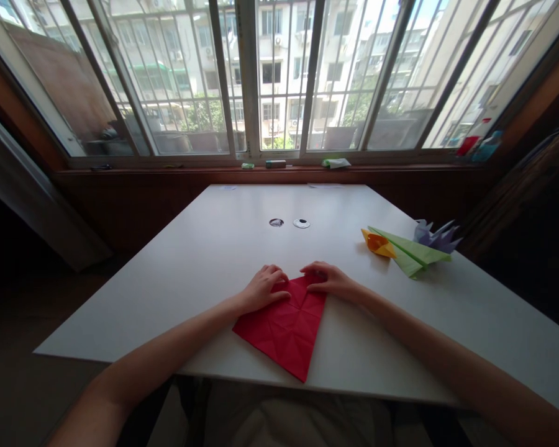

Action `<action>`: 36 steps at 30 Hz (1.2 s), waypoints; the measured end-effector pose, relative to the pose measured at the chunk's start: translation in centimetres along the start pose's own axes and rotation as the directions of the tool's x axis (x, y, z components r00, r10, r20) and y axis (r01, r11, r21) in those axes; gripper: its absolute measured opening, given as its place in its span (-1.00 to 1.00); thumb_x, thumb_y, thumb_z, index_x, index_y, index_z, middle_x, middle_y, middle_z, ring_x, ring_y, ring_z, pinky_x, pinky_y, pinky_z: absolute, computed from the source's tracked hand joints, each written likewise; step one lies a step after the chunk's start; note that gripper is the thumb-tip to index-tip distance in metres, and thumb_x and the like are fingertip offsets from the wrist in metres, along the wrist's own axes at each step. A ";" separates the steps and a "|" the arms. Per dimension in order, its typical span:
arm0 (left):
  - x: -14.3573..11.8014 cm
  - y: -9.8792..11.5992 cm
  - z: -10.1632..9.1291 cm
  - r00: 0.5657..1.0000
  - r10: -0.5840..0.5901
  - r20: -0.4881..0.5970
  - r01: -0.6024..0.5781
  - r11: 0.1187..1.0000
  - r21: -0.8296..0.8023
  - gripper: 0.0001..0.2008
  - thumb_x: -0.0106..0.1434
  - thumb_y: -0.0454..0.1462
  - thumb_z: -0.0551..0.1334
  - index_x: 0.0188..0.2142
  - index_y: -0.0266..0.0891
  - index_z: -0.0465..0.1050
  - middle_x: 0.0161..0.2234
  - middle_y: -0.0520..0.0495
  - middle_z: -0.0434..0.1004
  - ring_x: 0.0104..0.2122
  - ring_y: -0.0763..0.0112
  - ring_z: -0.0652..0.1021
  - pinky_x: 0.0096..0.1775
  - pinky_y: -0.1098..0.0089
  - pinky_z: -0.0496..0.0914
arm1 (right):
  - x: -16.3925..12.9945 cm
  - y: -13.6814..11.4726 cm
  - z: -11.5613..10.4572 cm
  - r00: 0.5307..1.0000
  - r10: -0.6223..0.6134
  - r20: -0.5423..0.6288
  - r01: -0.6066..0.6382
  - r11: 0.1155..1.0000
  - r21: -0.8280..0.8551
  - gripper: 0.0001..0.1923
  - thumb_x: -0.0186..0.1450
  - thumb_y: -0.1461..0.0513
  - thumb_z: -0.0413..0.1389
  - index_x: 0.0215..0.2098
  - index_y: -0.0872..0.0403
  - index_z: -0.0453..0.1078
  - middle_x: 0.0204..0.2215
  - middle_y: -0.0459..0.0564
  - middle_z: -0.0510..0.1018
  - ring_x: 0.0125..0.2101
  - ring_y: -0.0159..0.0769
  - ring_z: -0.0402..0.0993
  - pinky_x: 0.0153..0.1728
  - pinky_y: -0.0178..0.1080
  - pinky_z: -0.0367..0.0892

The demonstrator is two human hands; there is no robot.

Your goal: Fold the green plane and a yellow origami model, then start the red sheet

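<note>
A creased sheet of red origami paper [292, 332] lies on the white table in front of me, one corner reaching past the near edge. My left hand [263, 290] is at its upper left edge, thumb on top and fingers curled round the far side. At the upper right edge, my right hand [327, 279] pinches the sheet between thumb and fingers. Fold lines cross the paper's middle. The far corner is partly covered by my fingers.
On the right of the white table [177, 273] rest an orange folded paper piece [378, 243], a green paper plane [412, 251] and a purple folded paper piece [436, 236]. Two round cable holes [301, 223] are farther back. Small items, including a green-white packet [336, 163], line the sill.
</note>
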State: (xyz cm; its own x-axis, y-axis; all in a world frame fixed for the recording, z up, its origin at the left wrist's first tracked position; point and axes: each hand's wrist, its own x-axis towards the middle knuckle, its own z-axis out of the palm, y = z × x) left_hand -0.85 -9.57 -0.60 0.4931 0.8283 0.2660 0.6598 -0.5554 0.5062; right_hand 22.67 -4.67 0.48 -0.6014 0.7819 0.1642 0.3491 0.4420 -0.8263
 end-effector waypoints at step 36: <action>0.5 0.5 -2.8 0.937 -0.341 -0.073 0.099 0.461 -0.882 -0.21 0.14 -0.14 0.25 0.25 -0.09 -0.14 -0.29 -0.06 0.57 -0.37 0.34 0.56 -0.34 0.34 0.45 | -0.3 -3.8 -0.3 0.907 0.405 -0.114 -0.310 0.827 0.469 -0.67 0.04 0.15 0.27 -0.26 0.15 0.49 -0.34 0.07 0.61 -0.39 -0.22 0.55 -0.38 -0.24 0.49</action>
State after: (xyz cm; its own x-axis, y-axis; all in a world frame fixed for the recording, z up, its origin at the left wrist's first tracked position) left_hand -1.82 -9.24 2.06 0.1954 0.9711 0.1367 -0.1472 -0.1088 0.9831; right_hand 21.77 -6.44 3.73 -0.3226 0.9383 -0.1245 0.1384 -0.0834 -0.9869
